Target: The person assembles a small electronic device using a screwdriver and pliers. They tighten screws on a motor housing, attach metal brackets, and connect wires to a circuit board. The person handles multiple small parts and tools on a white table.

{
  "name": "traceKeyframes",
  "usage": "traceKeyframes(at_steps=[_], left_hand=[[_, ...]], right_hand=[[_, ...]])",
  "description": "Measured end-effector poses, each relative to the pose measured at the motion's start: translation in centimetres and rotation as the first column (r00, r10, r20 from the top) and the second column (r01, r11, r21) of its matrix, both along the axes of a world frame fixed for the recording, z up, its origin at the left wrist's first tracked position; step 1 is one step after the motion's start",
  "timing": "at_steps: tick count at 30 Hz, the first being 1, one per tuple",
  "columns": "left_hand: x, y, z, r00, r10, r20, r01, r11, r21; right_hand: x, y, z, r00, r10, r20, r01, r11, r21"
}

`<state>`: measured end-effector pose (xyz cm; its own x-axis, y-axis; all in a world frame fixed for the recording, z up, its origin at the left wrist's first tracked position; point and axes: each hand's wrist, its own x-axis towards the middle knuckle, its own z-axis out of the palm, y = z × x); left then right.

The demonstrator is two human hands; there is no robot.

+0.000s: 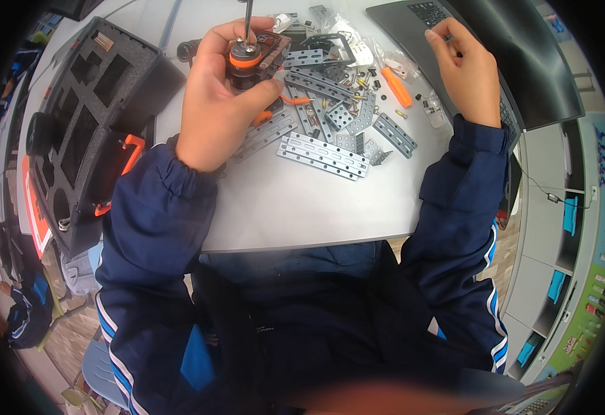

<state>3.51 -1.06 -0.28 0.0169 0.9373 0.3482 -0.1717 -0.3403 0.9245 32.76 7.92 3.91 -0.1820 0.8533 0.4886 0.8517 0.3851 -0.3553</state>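
My left hand [216,104] is wrapped round a small black motor [245,63] with an orange ring, held above the left side of the table. A thin metal rod [248,21] stands upright against the motor's top face; its upper end leaves the picture. Behind my fingers is a dark block-like part [272,50], partly hidden, and an orange-tipped wire [295,100] lies just right of my thumb. My right hand [465,66] is over the laptop's [423,48] keyboard, fingers curled toward the thumb. Whatever is between those fingers, if anything, is hidden.
Perforated metal strips [323,155], screws [361,83] and plastic bags [402,66] crowd the mid-table. Among them lies a screwdriver with an orange handle [396,86]. An open black case with foam cut-outs [74,114] stands left. The table's near edge [302,245] runs before me.
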Motion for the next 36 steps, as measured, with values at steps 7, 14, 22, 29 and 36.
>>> traceKeyframes(at_steps=[7,14,22,29,36], left_hand=[[0.1,0.1,0.0,1.000,-0.006,0.009,0.006,1.000,-0.012],[0.2,-0.1,0.3,1.000,-0.014,0.003,0.014,0.999,-0.039],[0.1,-0.3,1.0,0.999,-0.051,0.001,0.050,0.992,-0.115],[0.1,-0.5,1.3,0.996,-0.076,0.046,0.082,0.987,-0.136],[0.3,-0.8,1.6,0.998,-0.022,0.051,0.030,0.989,-0.147]], right_hand=[[-0.3,0.2,-0.5,0.999,0.040,0.025,-0.038,0.997,-0.070],[-1.0,-0.3,0.3,0.819,0.228,-0.526,-0.464,0.802,-0.375],[-3.3,-2.0,0.2,0.277,0.347,-0.896,-0.956,0.197,-0.219],[-3.8,-2.0,0.0,0.188,0.323,-0.927,-0.982,0.076,-0.173],[-5.1,-3.6,-0.1,0.173,0.044,-0.984,-0.981,0.096,-0.169]])
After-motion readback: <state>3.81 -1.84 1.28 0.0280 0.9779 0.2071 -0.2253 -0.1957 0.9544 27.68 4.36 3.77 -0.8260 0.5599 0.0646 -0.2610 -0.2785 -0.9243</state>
